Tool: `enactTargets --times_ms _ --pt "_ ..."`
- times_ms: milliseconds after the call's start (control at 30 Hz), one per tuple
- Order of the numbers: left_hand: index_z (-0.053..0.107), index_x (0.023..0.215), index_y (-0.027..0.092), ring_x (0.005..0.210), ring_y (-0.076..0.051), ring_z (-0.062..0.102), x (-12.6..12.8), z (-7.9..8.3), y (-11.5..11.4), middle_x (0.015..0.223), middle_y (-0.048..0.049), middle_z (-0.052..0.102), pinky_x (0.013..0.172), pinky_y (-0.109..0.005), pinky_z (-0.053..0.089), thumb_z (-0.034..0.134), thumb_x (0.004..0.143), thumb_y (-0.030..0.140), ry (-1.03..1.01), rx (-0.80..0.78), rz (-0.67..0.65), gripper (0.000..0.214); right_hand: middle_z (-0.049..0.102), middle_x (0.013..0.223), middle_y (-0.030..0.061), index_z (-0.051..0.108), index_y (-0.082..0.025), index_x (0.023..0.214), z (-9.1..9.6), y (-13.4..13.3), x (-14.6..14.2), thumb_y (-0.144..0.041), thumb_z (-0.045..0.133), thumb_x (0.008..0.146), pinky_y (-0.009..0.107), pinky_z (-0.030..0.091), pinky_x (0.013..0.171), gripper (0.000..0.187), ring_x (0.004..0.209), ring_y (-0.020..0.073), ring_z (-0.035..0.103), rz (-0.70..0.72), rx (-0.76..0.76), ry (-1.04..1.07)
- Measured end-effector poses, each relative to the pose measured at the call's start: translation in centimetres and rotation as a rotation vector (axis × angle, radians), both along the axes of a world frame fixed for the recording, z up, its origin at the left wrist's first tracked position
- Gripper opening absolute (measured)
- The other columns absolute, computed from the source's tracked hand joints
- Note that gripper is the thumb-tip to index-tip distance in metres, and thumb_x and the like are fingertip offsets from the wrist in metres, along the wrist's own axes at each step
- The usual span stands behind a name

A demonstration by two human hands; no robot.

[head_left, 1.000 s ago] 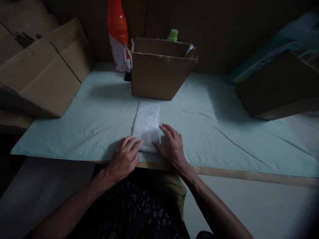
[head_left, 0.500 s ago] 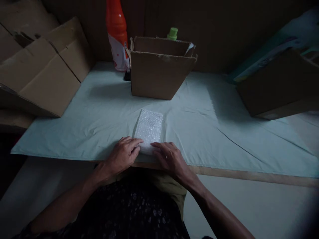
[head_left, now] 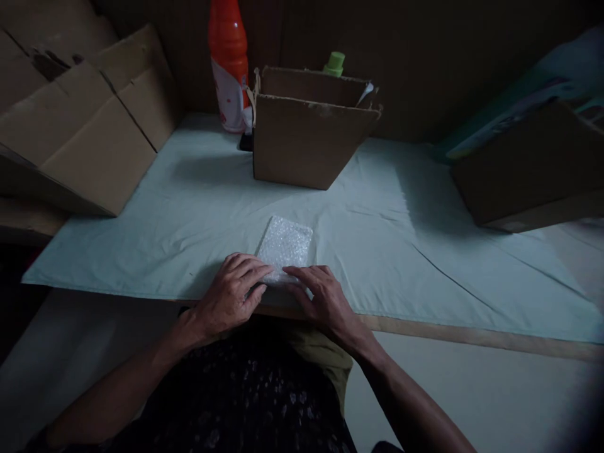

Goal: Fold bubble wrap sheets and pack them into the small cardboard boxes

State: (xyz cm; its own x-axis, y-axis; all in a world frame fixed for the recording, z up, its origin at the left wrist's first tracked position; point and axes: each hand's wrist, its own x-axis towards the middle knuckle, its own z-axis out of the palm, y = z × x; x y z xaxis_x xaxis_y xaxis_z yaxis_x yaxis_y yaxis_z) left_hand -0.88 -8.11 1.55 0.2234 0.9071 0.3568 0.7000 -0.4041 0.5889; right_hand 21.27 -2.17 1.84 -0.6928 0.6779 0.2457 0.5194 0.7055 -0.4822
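Note:
A flat, rectangular piece of bubble wrap [head_left: 286, 242] lies near the front edge of the cloth-covered table. What it may contain I cannot make out. My left hand [head_left: 236, 286] holds its near left corner, fingers on top and thumb at the near edge. On the near right side my right hand [head_left: 323, 292] grips the same edge, its fingers bent over the top and the thumb tucked underneath. Both sets of fingertips press on the wrap close to each other, and they cover part of its near end.
An open cardboard box [head_left: 295, 141] stands behind the wrap, a green cap [head_left: 335, 63] showing beyond it. To its left is an orange bottle [head_left: 229, 69]. Larger cardboard boxes flank the table, one on the left [head_left: 94, 138] and one on the right [head_left: 528, 170]. Pale green cloth [head_left: 401, 264] covers the tabletop.
The bubble wrap's far edge has come slightly nearer to me, and its visible length is shorter. Both hands keep hold of the near end. The whole view has shifted a little.

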Motion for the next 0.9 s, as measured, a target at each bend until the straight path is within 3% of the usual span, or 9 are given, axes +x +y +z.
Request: enactTargets --times_ms 67,200,300,367,467,567,633,767,900 --pt "0.07 0.121 0.021 0.1 -0.024 0.065 -0.1 -0.1 0.5 0.104 -0.0081 0.074 0.094 -0.041 0.049 0.054 0.093 0.017 -0.02 -0.051 0.005 0.032 0.077 0.106 0.0075 0.064 -0.021 0.124 0.2 -0.3 0.2 -0.02 0.056 0.098 0.038 0.049 0.082 0.028 0.09 0.0233 0.068 -0.023 -0.012 0.007" --pt "0.071 0.115 0.019 0.1 -0.026 0.065 0.2 -0.8 3.2 0.103 -0.0097 0.074 0.094 -0.043 0.051 0.057 0.091 0.02 0.017 -0.092 0.124 0.027 0.068 0.128 0.0141 0.063 -0.02 0.126 0.5 -1.1 -0.2 -0.026 0.063 0.095 0.043 0.046 0.087 0.032 0.11 0.0293 0.062 -0.158 0.245 -0.064" --pt "0.07 0.115 0.017 0.106 -0.028 0.064 0.5 -0.9 4.4 0.109 -0.0122 0.071 0.099 -0.046 0.05 0.06 0.089 0.023 -0.003 -0.086 0.232 0.028 0.067 0.13 0.014 0.061 -0.019 0.129 0.5 -0.7 -1.1 -0.027 0.067 0.092 0.044 0.044 0.09 0.038 0.113 0.0297 0.06 -0.092 0.306 -0.169" --pt "0.068 0.119 0.016 0.105 -0.027 0.064 0.6 -0.8 4.0 0.111 -0.0125 0.069 0.097 -0.044 0.05 0.063 0.088 0.028 -0.147 -0.093 0.324 0.033 0.07 0.124 0.0124 0.063 -0.019 0.125 0.2 0.3 -1.5 -0.023 0.065 0.093 0.042 0.044 0.087 0.032 0.105 0.0278 0.063 -0.087 0.264 -0.219" --pt "0.062 0.128 0.016 0.1 -0.023 0.065 1.0 -0.3 2.0 0.115 -0.0115 0.068 0.091 -0.038 0.053 0.068 0.086 0.037 -0.589 -0.245 0.443 0.047 0.076 0.112 0.0106 0.067 -0.018 0.119 -0.4 2.1 -1.7 -0.02 0.062 0.094 0.04 0.046 0.082 0.025 0.095 0.0257 0.067 -0.195 0.152 -0.113" --pt "0.064 0.126 0.016 0.104 -0.023 0.067 2.0 0.3 0.1 0.114 -0.0103 0.071 0.095 -0.037 0.052 0.074 0.081 0.038 -1.099 -0.525 0.362 0.051 0.077 0.109 0.0088 0.067 -0.019 0.121 -0.5 2.2 -1.7 -0.024 0.061 0.095 0.039 0.05 0.084 0.027 0.094 0.025 0.07 -0.243 0.008 0.073" --pt "0.071 0.112 0.015 0.105 -0.024 0.068 2.9 0.7 -0.2 0.107 -0.0093 0.075 0.099 -0.038 0.05 0.079 0.074 0.034 -1.328 -0.648 0.258 0.043 0.077 0.112 0.0078 0.067 -0.021 0.121 -0.1 1.2 -1.8 -0.029 0.06 0.097 0.038 0.052 0.084 0.027 0.094 0.0238 0.071 -0.202 -0.105 0.163" --pt "0.075 0.085 0.015 0.092 -0.024 0.071 4.3 1.3 0.4 0.089 -0.006 0.077 0.091 -0.037 0.053 0.085 0.063 0.029 -1.521 -0.726 0.234 0.028 0.076 0.112 0.0082 0.068 -0.021 0.121 0.9 -1.5 -1.7 -0.036 0.058 0.099 0.038 0.053 0.088 0.029 0.097 0.0229 0.07 -0.133 -0.217 0.259" --pt "0.077 0.088 0.016 0.089 -0.021 0.07 4.6 1.4 0.4 0.09 -0.0043 0.078 0.088 -0.033 0.053 0.087 0.064 0.029 -1.507 -0.702 0.247 0.029 0.067 0.127 0.0121 0.068 -0.023 0.123 1.6 -1.6 -0.4 -0.044 0.065 0.093 0.047 0.047 0.099 0.037 0.116 0.0287 0.062 -0.26 -0.114 0.334"
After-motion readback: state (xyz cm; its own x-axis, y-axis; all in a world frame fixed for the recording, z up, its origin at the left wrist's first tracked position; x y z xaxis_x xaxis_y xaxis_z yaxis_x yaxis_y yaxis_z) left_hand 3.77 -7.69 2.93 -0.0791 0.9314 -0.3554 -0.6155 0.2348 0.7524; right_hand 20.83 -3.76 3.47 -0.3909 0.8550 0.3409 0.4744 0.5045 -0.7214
